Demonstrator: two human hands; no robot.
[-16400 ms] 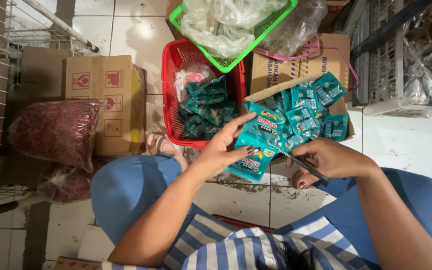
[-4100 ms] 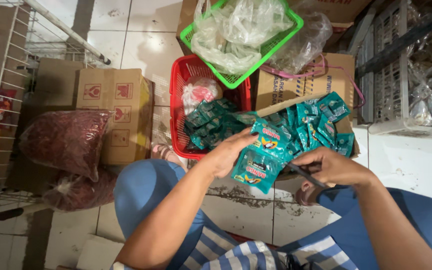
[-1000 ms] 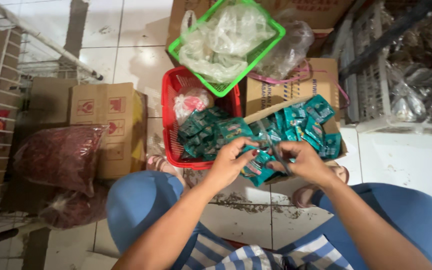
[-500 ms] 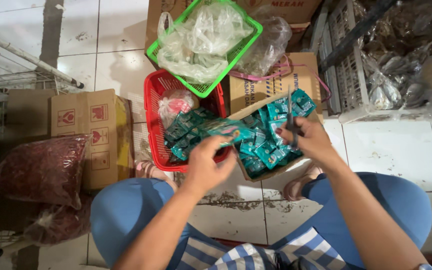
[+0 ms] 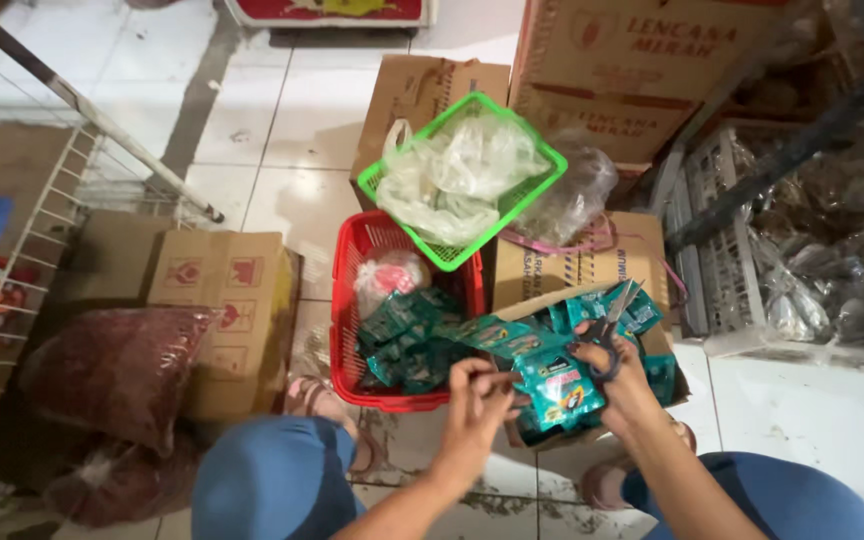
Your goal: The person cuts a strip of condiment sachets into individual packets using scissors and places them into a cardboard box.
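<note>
My left hand (image 5: 474,402) pinches the edge of a strip of teal sachets (image 5: 550,372) in front of my knees. My right hand (image 5: 620,388) is at the strip's other side and grips a pair of scissors (image 5: 614,322), blades pointing up and away. The strip trails left over the rim of a red basket (image 5: 344,330) holding more teal sachets (image 5: 407,335) and a pink-and-white packet (image 5: 389,280). Behind my right hand, an open cardboard box (image 5: 664,352) holds further teal sachets.
A green basket (image 5: 542,152) of clear plastic bags sits across the red basket and a box behind. Cardboard cartons (image 5: 224,300) and dark red sacks (image 5: 117,370) are to the left, beside a white wire rack (image 5: 52,200). Crates of bagged goods (image 5: 802,260) are on the right.
My hands have drawn closer together on the sachet strip. The left hand pulled back from the red basket and the right hand with the scissors came down from over the box.
</note>
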